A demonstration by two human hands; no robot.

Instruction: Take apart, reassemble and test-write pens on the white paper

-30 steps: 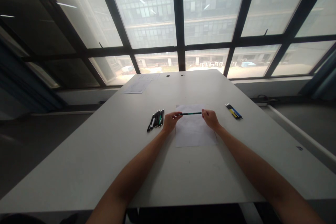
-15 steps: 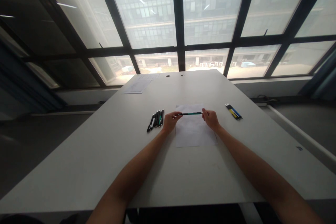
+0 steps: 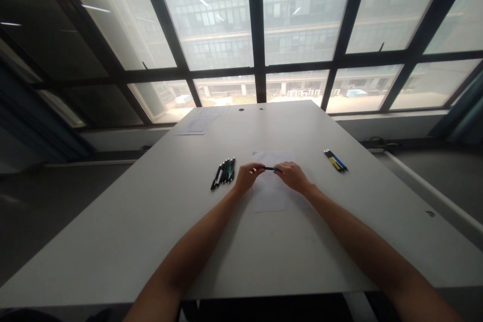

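Observation:
A dark pen (image 3: pixel 269 168) with a green part lies level between my two hands, above a white sheet of paper (image 3: pixel 269 196). My left hand (image 3: pixel 249 176) pinches its left end. Over its right part close the fingers of my right hand (image 3: pixel 293 176), which hide that end. Just left of my left hand, several black pens (image 3: pixel 223 173) lie side by side on the table, some with white or green parts. To the right of my right hand lies a small group of pens (image 3: pixel 335 160) with yellow and blue barrels.
The white table (image 3: pixel 151 241) stretches toward large windows. Printed sheets (image 3: pixel 198 122) rest at its far left. Two small dark spots show near the far edge, and a small dark mark (image 3: pixel 430 214) sits near the right edge.
My right hand has moved left along the pen, from its right tip to its middle, and now covers its right part. My left hand stays nearly in place.

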